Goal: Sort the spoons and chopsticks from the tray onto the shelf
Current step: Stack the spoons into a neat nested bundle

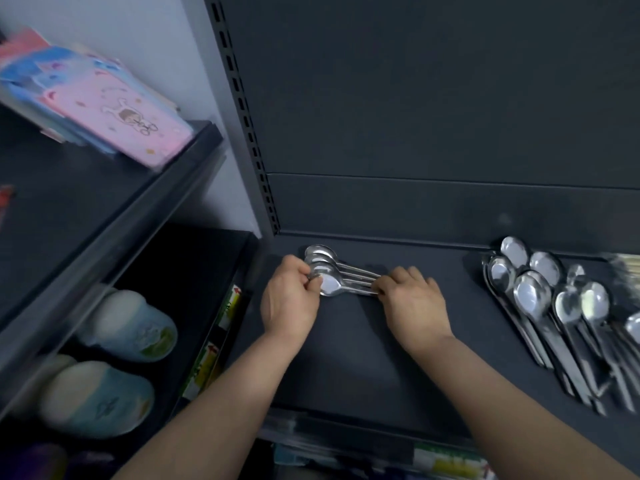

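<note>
A small bunch of steel spoons (pixel 332 277) lies on the dark shelf (pixel 346 358) near its back left corner, bowls to the left. My left hand (pixel 289 299) pinches the bowl end of the bunch. My right hand (pixel 414 299) grips the handle ends, fingers curled over them. To the right, several larger steel spoons (pixel 540 299) lie in a row on the same shelf, bowls toward the back. The tray is not in view. A pale bundle (pixel 627 268) at the far right edge is blurred; I cannot tell if it is chopsticks.
The slotted upright (pixel 249 133) and dark back panel (pixel 433 98) close the shelf at the rear. On the left unit a pink and blue pack (pixel 114 109) sits on an upper shelf, with pale blue bottles (pixel 131 327) below. Price labels (pixel 446 459) line the front edge.
</note>
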The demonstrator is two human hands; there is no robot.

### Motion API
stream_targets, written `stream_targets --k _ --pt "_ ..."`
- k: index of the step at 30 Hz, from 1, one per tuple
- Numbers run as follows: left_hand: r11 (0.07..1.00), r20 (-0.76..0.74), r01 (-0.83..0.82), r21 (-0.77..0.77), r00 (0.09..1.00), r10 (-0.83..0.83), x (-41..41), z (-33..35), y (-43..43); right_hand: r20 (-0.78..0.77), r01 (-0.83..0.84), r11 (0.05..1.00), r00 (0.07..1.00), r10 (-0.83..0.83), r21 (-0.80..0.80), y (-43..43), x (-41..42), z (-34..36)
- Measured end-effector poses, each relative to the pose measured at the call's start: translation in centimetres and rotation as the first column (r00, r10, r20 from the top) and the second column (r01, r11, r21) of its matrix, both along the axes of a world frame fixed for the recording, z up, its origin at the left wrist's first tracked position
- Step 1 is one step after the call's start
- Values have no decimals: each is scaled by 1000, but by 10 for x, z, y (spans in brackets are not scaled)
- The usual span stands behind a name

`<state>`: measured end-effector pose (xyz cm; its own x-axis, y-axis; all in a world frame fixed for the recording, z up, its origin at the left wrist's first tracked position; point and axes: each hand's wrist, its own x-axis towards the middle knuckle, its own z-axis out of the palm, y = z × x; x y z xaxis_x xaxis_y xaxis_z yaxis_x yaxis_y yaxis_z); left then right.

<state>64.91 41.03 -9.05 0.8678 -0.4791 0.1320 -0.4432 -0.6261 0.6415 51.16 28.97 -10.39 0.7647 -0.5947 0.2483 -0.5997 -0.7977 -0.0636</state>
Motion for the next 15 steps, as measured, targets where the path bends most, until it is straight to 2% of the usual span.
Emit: stream_targets --k 6,9,15 --pt "964 133 216 156 962 -237 -12 13 -10 9 12 996 1000 -11 -91 4 -12 2" --pt "928 123 302 219 935 -333 -23 14 -22 19 27 992 1000 -25 -120 1 -27 4" --pt "866 106 440 237 875 -473 -66 11 -63 20 127 981 992 -125 -150 -20 -87 8"
